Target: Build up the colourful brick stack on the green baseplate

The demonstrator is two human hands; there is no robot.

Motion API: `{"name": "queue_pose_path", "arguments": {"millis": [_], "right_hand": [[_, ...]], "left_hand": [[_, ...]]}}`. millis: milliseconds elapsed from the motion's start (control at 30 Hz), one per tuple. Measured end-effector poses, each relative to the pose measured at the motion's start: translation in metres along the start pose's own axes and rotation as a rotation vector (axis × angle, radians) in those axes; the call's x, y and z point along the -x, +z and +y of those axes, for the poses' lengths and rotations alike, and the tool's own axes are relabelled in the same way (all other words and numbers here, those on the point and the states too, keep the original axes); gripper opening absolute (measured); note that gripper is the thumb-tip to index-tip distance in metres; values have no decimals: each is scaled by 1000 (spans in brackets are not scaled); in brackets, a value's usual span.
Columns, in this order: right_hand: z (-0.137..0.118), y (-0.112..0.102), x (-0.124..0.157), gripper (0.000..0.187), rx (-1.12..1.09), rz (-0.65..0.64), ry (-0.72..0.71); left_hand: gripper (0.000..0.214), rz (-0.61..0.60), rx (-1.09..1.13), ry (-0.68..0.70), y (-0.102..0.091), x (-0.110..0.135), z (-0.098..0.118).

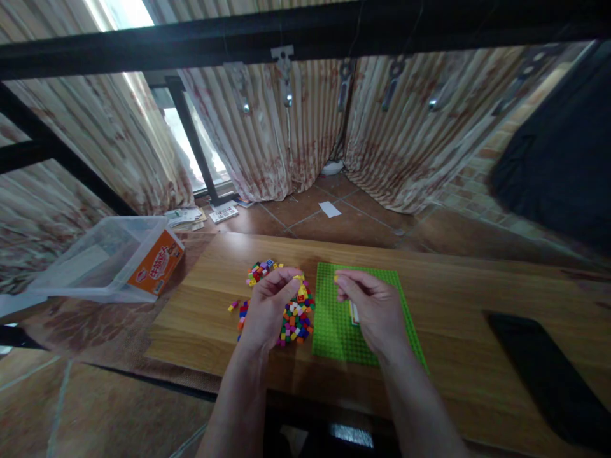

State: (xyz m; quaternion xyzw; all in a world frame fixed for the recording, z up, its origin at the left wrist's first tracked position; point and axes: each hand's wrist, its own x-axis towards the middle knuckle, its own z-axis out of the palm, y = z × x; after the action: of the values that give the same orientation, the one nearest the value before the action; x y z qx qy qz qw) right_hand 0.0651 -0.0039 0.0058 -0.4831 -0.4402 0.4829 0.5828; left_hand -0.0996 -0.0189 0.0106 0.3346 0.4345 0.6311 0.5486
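My left hand [273, 300] pinches a yellow toy brick [300, 278] between thumb and forefinger, over the pile of small coloured bricks [296, 321]. Part of that pile is hidden behind the hand. Above the green studded baseplate [330, 331], my right hand [375, 304] is closed in a pinch, and a small yellow brick [336, 278] shows at its fingertips. A small white and coloured brick build [354, 313] sits on the baseplate, mostly covered by the right hand. The two hands are apart.
A wooden table [200, 318] carries all this. More bricks [258, 272] lie behind the left hand. A black phone-like slab [548, 375] rests at the right. On the left stands a clear plastic bin [109, 273] with an orange label. A dark bar [305, 32] crosses overhead.
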Motion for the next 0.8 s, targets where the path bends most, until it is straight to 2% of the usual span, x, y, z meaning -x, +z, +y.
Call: {"name": "queue_pose_path", "arguments": {"millis": [100, 233, 433, 800], "right_hand": [[-4, -35, -9, 26, 225, 153, -98], [0, -65, -13, 24, 505, 160, -241], [9, -63, -14, 19, 692, 53, -333], [15, -63, -18, 17, 805, 30, -380]], "left_hand": [[18, -11, -78, -20, 6, 2, -5], [21, -89, -146, -72, 20, 9, -16], [17, -158, -147, -143, 37, 15, -27], [12, -172, -212, -137, 37, 10, -36]]}}
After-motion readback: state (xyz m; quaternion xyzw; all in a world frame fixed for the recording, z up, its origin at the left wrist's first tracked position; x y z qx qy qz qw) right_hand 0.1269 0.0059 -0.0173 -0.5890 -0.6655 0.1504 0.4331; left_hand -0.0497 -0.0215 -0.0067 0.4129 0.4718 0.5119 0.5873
